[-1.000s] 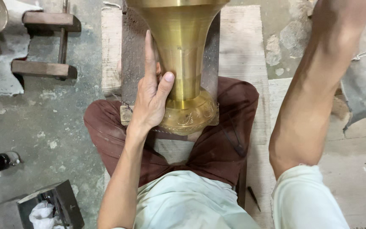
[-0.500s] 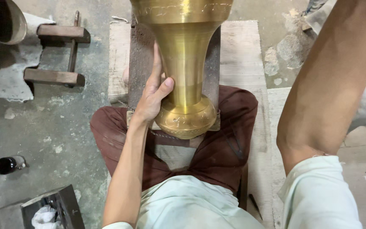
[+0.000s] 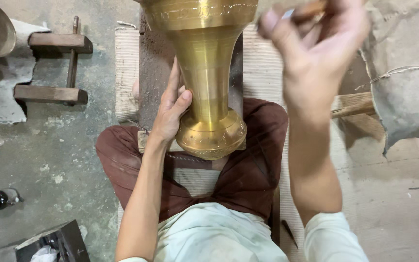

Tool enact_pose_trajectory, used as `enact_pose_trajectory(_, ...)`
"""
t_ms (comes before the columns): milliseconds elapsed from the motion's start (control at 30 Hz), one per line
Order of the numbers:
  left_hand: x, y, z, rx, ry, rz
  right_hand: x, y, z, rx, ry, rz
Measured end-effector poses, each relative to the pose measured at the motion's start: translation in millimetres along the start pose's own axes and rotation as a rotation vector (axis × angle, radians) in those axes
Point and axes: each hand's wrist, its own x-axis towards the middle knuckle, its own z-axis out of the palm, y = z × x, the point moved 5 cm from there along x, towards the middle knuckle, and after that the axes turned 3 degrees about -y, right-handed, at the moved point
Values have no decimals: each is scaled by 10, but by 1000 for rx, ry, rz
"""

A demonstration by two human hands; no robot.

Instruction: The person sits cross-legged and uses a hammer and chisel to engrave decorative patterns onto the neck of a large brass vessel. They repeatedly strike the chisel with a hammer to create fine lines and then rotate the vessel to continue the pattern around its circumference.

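The left hand [image 3: 171, 112] lay open, palm and thumb pressed to the narrow neck of the brass vase [image 3: 208, 82], which lay across the person's lap. The raised right hand [image 3: 316, 51], blurred, gripped a wooden-handled tool [image 3: 308, 9]. A misplaced blow might have dented the brass or caught the steadying thumb.

The vase [image 3: 208, 73] is shiny gold brass with engraved bands. The trousers [image 3: 248, 170] are reddish brown. The shirt [image 3: 219, 237] is pale green.
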Motion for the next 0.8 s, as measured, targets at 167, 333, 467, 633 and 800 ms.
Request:
enact_pose_trajectory(167,-177,273,105,113,30,54,-1008,1071,-5,288,30,240)
enact_pose_trajectory(333,-220,393,169,153,58,125,-1212,1286,-63,281,15,162)
enact_pose_trajectory(467,-228,398,181,77,25,115,-1111,1185,-6,275,66,124)
enact_pose_trajectory(633,-219,372,167,162,49,72,-1175,1253,-20,265,101,165)
enact_pose_trajectory(800,-47,320,153,265,102,45,-1168,1175,-20,139,73,152)
